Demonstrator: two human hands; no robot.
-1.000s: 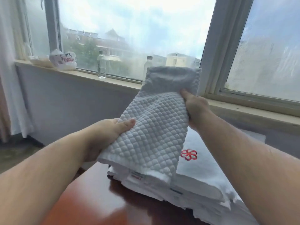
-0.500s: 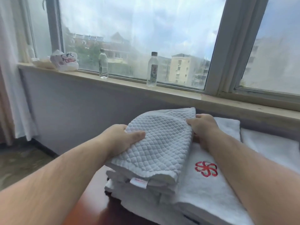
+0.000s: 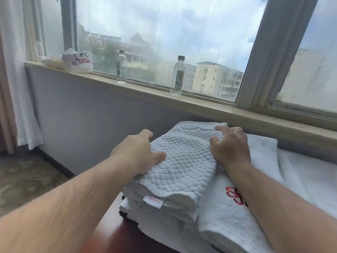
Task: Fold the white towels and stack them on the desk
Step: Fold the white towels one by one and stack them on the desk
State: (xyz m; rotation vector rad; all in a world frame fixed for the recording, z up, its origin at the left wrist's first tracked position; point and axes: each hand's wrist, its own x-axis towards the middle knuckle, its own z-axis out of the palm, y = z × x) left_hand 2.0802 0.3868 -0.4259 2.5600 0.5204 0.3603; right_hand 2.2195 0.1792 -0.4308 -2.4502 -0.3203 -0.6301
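Note:
A folded white quilted towel [image 3: 182, 161] lies on top of a stack of folded white towels [image 3: 160, 214] at the left end of the dark wooden desk [image 3: 113, 240]. My left hand [image 3: 138, 154] grips the towel's left edge, thumb on top and fingers curled under. My right hand [image 3: 229, 147] rests on its right edge with fingers spread. Beside the stack on the right lies a thicker white towel with a red flower emblem [image 3: 235, 196]; my right forearm partly hides the emblem.
More white towels [image 3: 306, 174] lie spread to the right. On the window sill [image 3: 200, 105] stand two clear water bottles [image 3: 121, 66] [image 3: 177, 75] and a white plastic bag [image 3: 78, 61]. A curtain [image 3: 14, 70] hangs at the left above patterned carpet [image 3: 27, 179].
The quilted towel came down from being held up in front of the window onto the stack. My right hand has loosened and now lies flat with spread fingers on it.

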